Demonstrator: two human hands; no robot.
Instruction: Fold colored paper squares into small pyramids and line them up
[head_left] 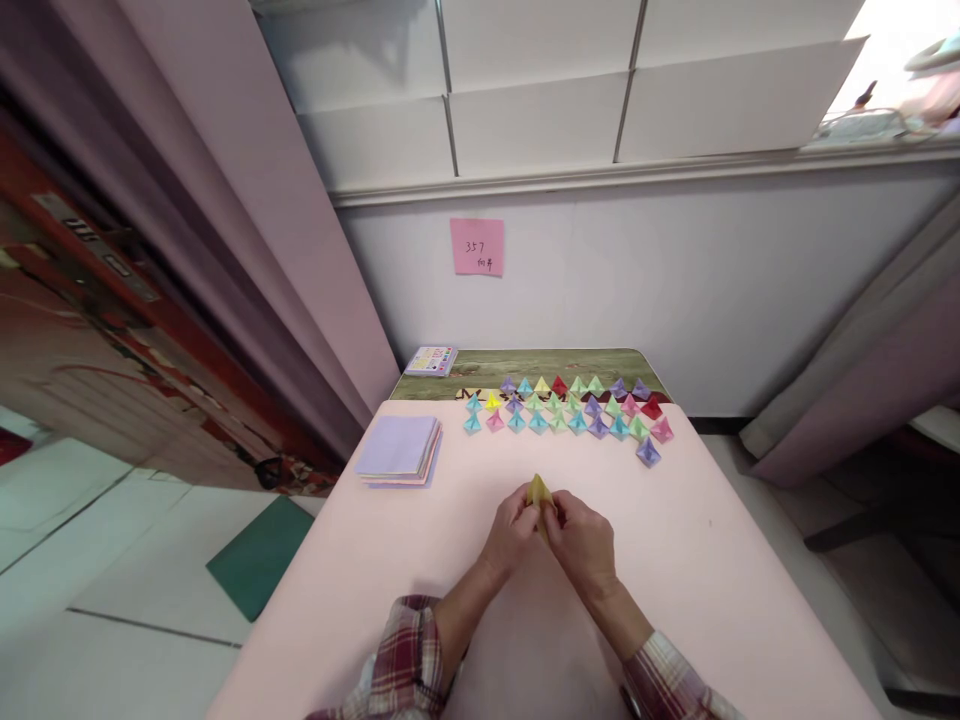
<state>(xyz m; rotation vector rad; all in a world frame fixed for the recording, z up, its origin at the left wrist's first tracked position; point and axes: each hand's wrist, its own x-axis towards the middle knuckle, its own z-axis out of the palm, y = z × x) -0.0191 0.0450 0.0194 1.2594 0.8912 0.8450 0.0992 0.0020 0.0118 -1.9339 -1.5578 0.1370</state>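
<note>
Above the pink-covered tabletop [720,580], the left hand [510,530] and right hand [586,540] pinch a yellow folded paper [538,489] between them, its pointed tip upward. Beyond them stand rows of small folded paper pieces [554,402] in many colours, with a stack of paper squares [397,446] to the left. A pink note [478,247] with handwriting is on the wall [585,270] behind.

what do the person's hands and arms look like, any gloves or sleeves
Both the left hand and the right hand are bare, with no gloves. The left sleeve and right sleeve are plaid, mainly maroon and off-white, and end on the forearms, leaving the wrists uncovered. No watch or cables show on either wrist.
</note>
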